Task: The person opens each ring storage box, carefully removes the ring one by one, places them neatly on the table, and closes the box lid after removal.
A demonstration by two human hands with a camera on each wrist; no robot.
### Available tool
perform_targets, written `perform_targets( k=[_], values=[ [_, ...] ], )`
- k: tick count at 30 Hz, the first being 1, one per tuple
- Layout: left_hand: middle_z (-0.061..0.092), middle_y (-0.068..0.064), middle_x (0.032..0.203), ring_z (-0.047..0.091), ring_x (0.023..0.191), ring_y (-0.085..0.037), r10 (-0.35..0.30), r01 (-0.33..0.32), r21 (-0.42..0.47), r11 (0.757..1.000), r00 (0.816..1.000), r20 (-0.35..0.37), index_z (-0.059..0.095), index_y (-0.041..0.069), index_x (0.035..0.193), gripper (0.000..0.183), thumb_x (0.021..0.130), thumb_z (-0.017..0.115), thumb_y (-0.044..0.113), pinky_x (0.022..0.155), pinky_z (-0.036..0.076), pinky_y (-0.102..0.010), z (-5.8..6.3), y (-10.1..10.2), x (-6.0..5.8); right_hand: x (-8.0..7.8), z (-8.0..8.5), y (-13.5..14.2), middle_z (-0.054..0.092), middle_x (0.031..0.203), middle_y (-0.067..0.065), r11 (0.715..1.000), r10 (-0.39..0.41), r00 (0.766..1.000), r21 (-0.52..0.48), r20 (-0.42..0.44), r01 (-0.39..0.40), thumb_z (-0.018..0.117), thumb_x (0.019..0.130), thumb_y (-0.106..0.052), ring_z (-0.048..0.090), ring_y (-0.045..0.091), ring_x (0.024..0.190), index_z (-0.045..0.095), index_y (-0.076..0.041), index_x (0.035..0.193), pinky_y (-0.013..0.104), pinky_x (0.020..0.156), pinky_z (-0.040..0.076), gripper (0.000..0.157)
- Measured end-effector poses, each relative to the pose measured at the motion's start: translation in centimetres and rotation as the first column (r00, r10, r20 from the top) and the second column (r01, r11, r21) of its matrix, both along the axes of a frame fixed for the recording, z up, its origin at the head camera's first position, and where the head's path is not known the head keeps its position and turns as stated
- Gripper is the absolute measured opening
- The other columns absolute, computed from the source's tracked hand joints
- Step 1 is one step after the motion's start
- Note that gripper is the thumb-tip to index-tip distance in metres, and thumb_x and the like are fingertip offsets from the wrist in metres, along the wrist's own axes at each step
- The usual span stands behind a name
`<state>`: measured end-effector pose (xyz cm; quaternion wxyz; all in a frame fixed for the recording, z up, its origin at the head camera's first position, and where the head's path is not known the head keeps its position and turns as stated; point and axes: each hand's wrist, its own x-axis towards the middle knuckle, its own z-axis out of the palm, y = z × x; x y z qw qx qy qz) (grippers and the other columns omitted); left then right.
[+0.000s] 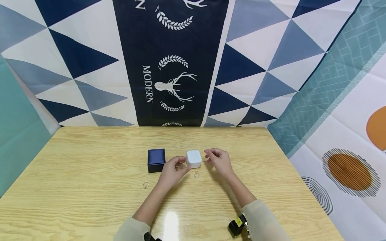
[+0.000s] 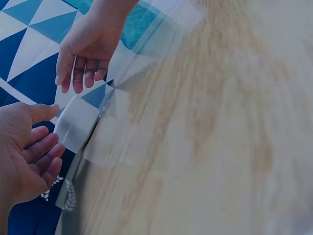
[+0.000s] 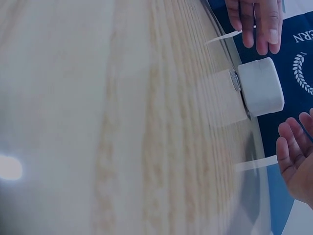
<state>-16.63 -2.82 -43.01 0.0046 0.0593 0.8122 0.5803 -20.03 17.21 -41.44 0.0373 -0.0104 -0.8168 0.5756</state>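
Observation:
A small white box (image 1: 193, 158) with rounded corners sits on the table between my two hands. On its left is my left hand (image 1: 173, 172), thumb and fingers apart and loosely bent. The left wrist view shows this hand (image 2: 24, 154) beside the box with nothing in its grasp. My right hand (image 1: 219, 161) hovers just right of the box, its fingers relaxed; in the right wrist view a gap separates that hand (image 3: 299, 159) from the box (image 3: 261, 88). In front of the box lies a thin ring (image 1: 196, 177), looking sparkly in the right wrist view.
A dark blue box (image 1: 156, 155) with a glossy lid stands left of my left hand. Nearer me lies a second thin ring (image 1: 146, 188). The wooden table (image 1: 90, 207) ends at a patterned cloth (image 1: 250, 67) behind. A black strapped device (image 1: 236, 227) is on the right wrist.

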Motion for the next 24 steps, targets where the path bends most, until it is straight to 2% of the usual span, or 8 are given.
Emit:
perform_targets(
  k=[9,18,24],
  values=[
    [0.067,-0.005,0.110,0.062,0.096,-0.019,-0.009,0.008,-0.034,0.999,1.000,-0.021,0.065,0.008,0.112,0.035,0.081,0.074,0.023,0.083,0.051,-0.035,1.3,-0.8,0.9,0.2,0.6,0.0,0.067,0.086,0.021,1.000,0.007,1.000,0.004,0.002,-0.007,0.059,0.092,-0.019,0.062,0.018,0.065,0.067,0.006,0.102,0.028,0.065,0.056,0.028],
    [0.067,-0.008,0.110,0.062,0.097,-0.021,-0.026,0.023,-0.069,0.997,0.999,-0.044,0.064,0.006,0.115,0.037,0.082,0.072,0.022,0.084,0.049,-0.037,2.6,-2.0,1.6,0.0,0.9,0.5,0.067,0.085,0.018,1.000,0.008,1.000,0.017,0.020,-0.009,0.059,0.093,-0.021,0.060,0.011,0.062,0.067,0.006,0.103,0.025,0.063,0.055,0.030],
    [0.068,-0.004,0.108,0.062,0.095,-0.019,0.002,-0.008,-0.093,0.996,0.998,-0.068,0.066,0.010,0.113,0.034,0.082,0.073,0.022,0.082,0.049,-0.036,3.2,-3.1,2.0,-0.1,1.2,0.7,0.067,0.087,0.021,0.999,0.012,1.000,0.034,0.011,-0.012,0.059,0.093,-0.021,0.060,0.011,0.062,0.067,0.006,0.103,0.024,0.062,0.054,0.031]
  ],
)
